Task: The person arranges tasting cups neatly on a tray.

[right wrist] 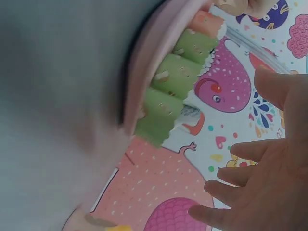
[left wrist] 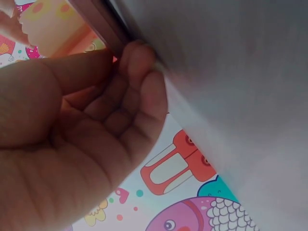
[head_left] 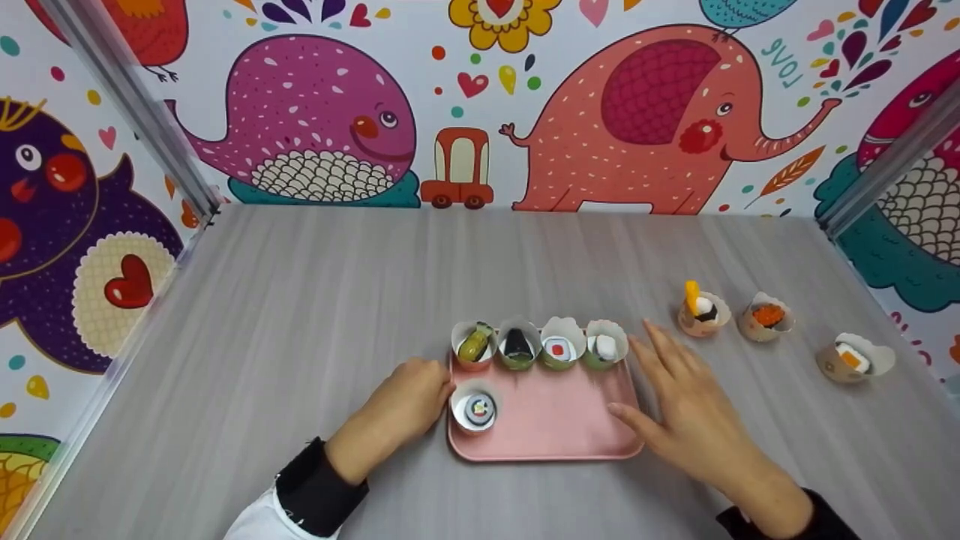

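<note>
A pink tray (head_left: 555, 427) lies on the table, its left rim pinched between the thumb and curled fingers of my left hand (head_left: 412, 394); the left wrist view shows that hand (left wrist: 106, 110) at the tray edge. Paper cups of small sushi pieces stand on it. Along the back are a yellow-green piece (head_left: 472, 346), a black one (head_left: 517, 345), a red-centred roll (head_left: 558, 349) and a white-topped piece (head_left: 604, 346). A round roll (head_left: 480, 409) sits in a cup at front left. My right hand (head_left: 694, 405) is spread, fingers straight, beside the tray's right rim.
On the table to the right stand three more cups: one with a yellow stick-like piece (head_left: 691, 294), one with orange topping (head_left: 768, 315), and one with an orange-and-white piece (head_left: 853, 358). Patterned panels with cartoon animals (head_left: 630, 120) wall the table at back and sides.
</note>
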`<state>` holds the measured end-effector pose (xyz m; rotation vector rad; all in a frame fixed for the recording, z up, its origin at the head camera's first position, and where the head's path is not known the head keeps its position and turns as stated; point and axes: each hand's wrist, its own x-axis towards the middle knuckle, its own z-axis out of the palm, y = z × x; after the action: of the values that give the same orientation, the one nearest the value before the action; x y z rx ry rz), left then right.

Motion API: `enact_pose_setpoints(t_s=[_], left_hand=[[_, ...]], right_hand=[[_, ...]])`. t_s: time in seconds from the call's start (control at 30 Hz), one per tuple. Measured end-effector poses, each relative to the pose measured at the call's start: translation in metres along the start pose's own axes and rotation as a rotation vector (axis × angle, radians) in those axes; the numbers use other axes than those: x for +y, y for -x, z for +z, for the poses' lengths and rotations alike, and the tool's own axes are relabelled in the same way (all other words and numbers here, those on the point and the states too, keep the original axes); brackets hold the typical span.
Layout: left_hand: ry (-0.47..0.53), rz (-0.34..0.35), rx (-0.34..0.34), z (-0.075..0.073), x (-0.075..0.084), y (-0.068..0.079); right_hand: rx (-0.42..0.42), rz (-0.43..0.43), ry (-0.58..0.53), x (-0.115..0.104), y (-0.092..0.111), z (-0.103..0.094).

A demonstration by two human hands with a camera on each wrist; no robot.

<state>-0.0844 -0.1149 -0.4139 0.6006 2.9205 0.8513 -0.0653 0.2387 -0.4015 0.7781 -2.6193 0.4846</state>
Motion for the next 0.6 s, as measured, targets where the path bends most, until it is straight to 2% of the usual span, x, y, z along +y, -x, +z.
enact_pose_setpoints(t_s=[0.13,0.5,0.6], left_hand=[[-0.004,-0.006,0.0,0.0,0.0,0.0],[-0.014,-0.001,0.012,0.002,-0.001,0.0],[-0.017,0.0,0.008,0.002,-0.001,0.0]], right_hand=[[-0.028,0.084,0.025,0.015,0.012,-0.007],[-0.178,0.408,0.097,0.057,0.04,-0.032],[-0.192,0.487,0.103,0.069,0.048,-0.037]])
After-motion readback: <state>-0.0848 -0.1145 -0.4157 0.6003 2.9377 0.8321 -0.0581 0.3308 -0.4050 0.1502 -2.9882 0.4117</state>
